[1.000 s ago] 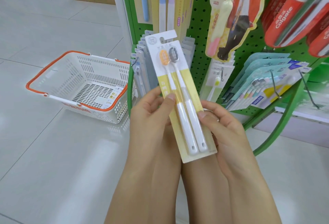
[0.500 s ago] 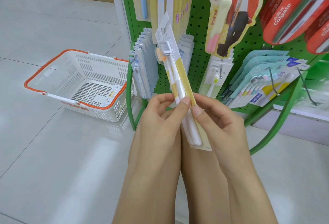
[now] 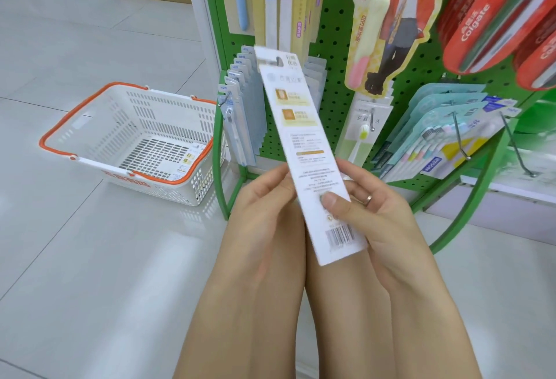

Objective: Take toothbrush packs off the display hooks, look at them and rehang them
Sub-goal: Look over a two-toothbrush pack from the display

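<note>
Both the left hand [image 3: 267,198] and right hand [image 3: 376,213] pinch the long white card-backed toothbrush pack [image 3: 304,144], printed back showing, hang-hole end blurred, pointing up and away.

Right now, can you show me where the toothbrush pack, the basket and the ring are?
toothbrush pack [image 3: 304,138]: head view, middle of its printed back card.
basket [image 3: 129,85]: head view, orange rim at the far edge.
ring [image 3: 368,198]: head view, the band on a finger of the right hand [image 3: 373,213].

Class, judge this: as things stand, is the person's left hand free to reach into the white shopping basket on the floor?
Probably not yet. The left hand and the right hand both hold the toothbrush pack. The basket sits open, farther left, with nothing between.
</note>
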Demonstrator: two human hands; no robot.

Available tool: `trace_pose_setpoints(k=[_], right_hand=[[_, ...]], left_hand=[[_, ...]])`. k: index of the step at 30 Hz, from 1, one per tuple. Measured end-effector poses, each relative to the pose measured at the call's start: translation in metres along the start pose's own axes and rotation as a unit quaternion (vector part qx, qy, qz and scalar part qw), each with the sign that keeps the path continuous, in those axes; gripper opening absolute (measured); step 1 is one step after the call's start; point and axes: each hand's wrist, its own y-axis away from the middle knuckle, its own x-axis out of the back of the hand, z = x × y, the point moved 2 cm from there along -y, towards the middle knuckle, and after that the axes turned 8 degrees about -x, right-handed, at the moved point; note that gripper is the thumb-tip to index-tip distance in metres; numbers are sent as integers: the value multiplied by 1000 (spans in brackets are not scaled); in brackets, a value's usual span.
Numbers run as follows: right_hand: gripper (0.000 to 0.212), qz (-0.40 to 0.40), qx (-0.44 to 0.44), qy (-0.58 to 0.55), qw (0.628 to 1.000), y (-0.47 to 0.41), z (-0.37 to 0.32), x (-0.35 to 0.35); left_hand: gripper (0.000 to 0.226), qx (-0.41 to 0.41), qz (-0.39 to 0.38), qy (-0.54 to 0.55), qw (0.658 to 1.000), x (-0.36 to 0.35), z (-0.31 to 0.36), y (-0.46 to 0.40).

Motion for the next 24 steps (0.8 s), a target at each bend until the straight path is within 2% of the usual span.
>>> trace_pose_setpoints(k=[5, 8, 11, 14, 20, 24], right_hand=[[43, -7, -4, 8, 1000, 2, 1, -1], [41, -5, -8, 45, 999, 1, 4, 0], [34, -1, -7, 49, 999, 2, 5, -1], [26, 19, 2, 35, 999, 3, 4, -2], [26, 54, 38, 21, 998, 4, 1, -5], [18, 50, 58, 35, 996, 4, 1, -8]], left_hand=[[38, 24, 25, 0, 999, 0, 2, 1], [22, -9, 9, -66, 998, 2, 1, 1], [23, -52, 2, -125, 991, 5, -2, 0], [22, -52, -4, -131, 990, 5, 0, 2], [21, -33, -31, -197, 979, 2, 0, 4], [14, -64, -5, -240, 969, -3, 4, 5]])
